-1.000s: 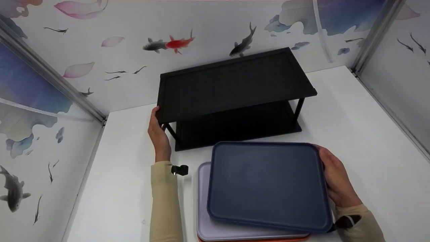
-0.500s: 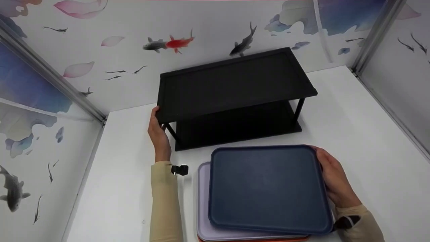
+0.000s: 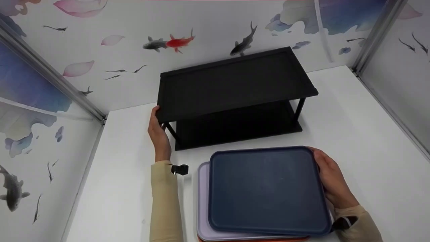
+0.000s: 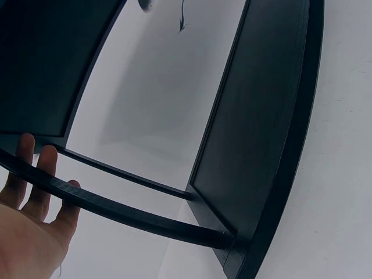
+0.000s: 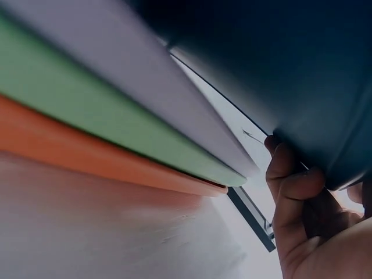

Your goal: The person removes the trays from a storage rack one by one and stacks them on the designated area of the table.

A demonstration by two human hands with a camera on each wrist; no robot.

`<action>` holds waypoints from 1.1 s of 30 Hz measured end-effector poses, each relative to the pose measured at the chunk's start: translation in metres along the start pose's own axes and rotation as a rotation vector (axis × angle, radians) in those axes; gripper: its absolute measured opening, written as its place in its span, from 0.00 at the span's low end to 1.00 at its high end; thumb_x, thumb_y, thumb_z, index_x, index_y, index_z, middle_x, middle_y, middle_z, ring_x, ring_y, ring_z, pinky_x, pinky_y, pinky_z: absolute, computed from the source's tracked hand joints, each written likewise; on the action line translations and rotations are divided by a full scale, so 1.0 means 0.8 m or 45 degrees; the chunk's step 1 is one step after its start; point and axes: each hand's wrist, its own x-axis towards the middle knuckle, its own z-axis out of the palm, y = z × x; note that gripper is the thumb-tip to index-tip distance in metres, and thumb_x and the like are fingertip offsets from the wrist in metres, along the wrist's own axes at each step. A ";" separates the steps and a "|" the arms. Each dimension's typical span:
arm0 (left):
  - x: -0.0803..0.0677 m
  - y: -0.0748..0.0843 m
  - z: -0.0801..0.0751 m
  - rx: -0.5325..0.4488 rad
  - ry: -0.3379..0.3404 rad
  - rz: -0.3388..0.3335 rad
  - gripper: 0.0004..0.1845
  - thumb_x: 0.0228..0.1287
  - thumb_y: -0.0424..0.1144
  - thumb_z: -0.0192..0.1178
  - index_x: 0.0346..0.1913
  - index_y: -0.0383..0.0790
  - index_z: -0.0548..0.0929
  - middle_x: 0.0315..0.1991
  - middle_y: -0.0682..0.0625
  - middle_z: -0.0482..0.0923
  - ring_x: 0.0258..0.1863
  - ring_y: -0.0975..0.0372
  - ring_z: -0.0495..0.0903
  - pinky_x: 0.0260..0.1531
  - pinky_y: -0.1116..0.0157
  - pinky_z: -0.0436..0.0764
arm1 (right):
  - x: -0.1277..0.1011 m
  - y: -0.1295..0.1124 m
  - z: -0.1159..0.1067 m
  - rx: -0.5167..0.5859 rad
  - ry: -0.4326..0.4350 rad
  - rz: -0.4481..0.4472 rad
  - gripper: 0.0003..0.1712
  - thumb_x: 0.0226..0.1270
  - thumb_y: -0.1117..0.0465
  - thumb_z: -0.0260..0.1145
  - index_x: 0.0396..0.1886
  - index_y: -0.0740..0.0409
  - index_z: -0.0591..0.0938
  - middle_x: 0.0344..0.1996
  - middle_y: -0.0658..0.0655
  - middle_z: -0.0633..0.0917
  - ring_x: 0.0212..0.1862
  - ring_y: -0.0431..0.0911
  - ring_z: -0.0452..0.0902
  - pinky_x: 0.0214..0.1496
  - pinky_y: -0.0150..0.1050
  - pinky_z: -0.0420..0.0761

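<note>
where it tops others, navy tray (image 3: 268,190) looks flat

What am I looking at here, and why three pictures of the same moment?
No machine here: a person works with bare hands, wearing a camera on the head and one on each wrist. The head view looks down on a white table with a black two-tier shelf and a stack of trays. The left hand rests against the shelf's corner post; its wrist camera shows that post up close. The right hand grips the edge of the dark blue tray on top. Its wrist camera shows lilac, green and orange trays beneath.
</note>
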 end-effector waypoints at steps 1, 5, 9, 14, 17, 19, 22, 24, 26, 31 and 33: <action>0.000 0.001 0.000 -0.003 -0.003 -0.003 0.26 0.86 0.51 0.31 0.73 0.48 0.72 0.72 0.52 0.72 0.69 0.60 0.71 0.70 0.51 0.67 | 0.000 0.000 0.001 0.007 0.004 -0.001 0.35 0.81 0.39 0.49 0.73 0.58 0.70 0.54 0.44 0.80 0.51 0.37 0.77 0.49 0.31 0.80; -0.001 0.006 0.002 0.004 -0.011 -0.018 0.26 0.87 0.47 0.30 0.75 0.46 0.70 0.73 0.50 0.70 0.71 0.58 0.70 0.71 0.52 0.66 | -0.001 -0.001 0.004 0.089 0.034 0.021 0.27 0.80 0.41 0.51 0.62 0.57 0.76 0.43 0.45 0.80 0.42 0.38 0.77 0.42 0.31 0.79; -0.002 0.010 0.002 0.022 -0.019 -0.030 0.26 0.87 0.45 0.30 0.75 0.42 0.69 0.74 0.48 0.69 0.72 0.57 0.69 0.72 0.51 0.66 | -0.002 -0.002 0.005 0.160 0.050 0.053 0.22 0.80 0.42 0.53 0.52 0.55 0.77 0.36 0.46 0.77 0.36 0.38 0.75 0.36 0.32 0.78; -0.002 0.008 0.002 0.027 -0.017 -0.029 0.26 0.87 0.45 0.29 0.75 0.43 0.69 0.74 0.49 0.69 0.71 0.57 0.69 0.72 0.51 0.66 | 0.000 -0.003 0.009 0.128 0.021 0.106 0.23 0.80 0.42 0.55 0.54 0.55 0.78 0.42 0.47 0.80 0.39 0.40 0.77 0.38 0.34 0.81; -0.001 0.004 0.002 0.027 -0.011 -0.011 0.26 0.87 0.47 0.29 0.75 0.46 0.70 0.74 0.51 0.70 0.71 0.58 0.69 0.71 0.51 0.66 | 0.001 -0.004 0.010 0.064 0.009 0.136 0.21 0.79 0.43 0.57 0.56 0.54 0.79 0.45 0.46 0.82 0.43 0.41 0.80 0.41 0.36 0.81; -0.001 0.002 0.001 0.021 -0.012 0.004 0.26 0.87 0.49 0.30 0.74 0.47 0.71 0.73 0.52 0.70 0.71 0.59 0.70 0.71 0.51 0.66 | 0.001 -0.004 0.011 0.034 -0.003 0.140 0.20 0.79 0.45 0.58 0.58 0.53 0.79 0.46 0.45 0.83 0.45 0.41 0.81 0.43 0.36 0.82; 0.000 0.000 0.001 0.012 -0.011 0.019 0.26 0.86 0.51 0.32 0.73 0.49 0.72 0.73 0.54 0.71 0.70 0.60 0.70 0.71 0.50 0.66 | 0.001 -0.004 0.012 0.007 -0.018 0.132 0.21 0.79 0.47 0.59 0.61 0.55 0.78 0.46 0.43 0.84 0.48 0.40 0.81 0.46 0.38 0.81; 0.001 0.000 0.001 0.014 -0.007 0.020 0.26 0.86 0.53 0.32 0.73 0.50 0.73 0.72 0.55 0.71 0.70 0.61 0.70 0.71 0.50 0.66 | 0.000 -0.004 0.013 -0.013 -0.036 0.117 0.23 0.80 0.49 0.60 0.64 0.57 0.77 0.48 0.42 0.84 0.51 0.39 0.80 0.48 0.37 0.80; 0.001 0.000 0.001 0.010 -0.001 0.015 0.26 0.85 0.53 0.33 0.72 0.51 0.74 0.71 0.55 0.72 0.69 0.61 0.71 0.70 0.51 0.67 | -0.001 -0.004 0.013 -0.037 -0.051 0.103 0.25 0.80 0.51 0.60 0.67 0.60 0.74 0.50 0.42 0.83 0.52 0.38 0.78 0.51 0.36 0.80; 0.000 0.002 0.002 -0.008 0.018 0.007 0.26 0.85 0.53 0.34 0.71 0.51 0.75 0.69 0.54 0.74 0.67 0.60 0.73 0.70 0.51 0.68 | 0.000 -0.002 0.014 -0.112 -0.089 0.098 0.31 0.80 0.52 0.60 0.73 0.65 0.68 0.56 0.43 0.79 0.55 0.36 0.77 0.53 0.33 0.79; 0.000 0.001 0.002 -0.006 0.023 0.013 0.26 0.85 0.53 0.34 0.71 0.51 0.75 0.69 0.54 0.75 0.67 0.60 0.73 0.69 0.51 0.68 | 0.000 -0.001 0.014 -0.166 -0.097 0.102 0.33 0.80 0.50 0.60 0.74 0.65 0.67 0.57 0.44 0.78 0.53 0.36 0.77 0.52 0.33 0.80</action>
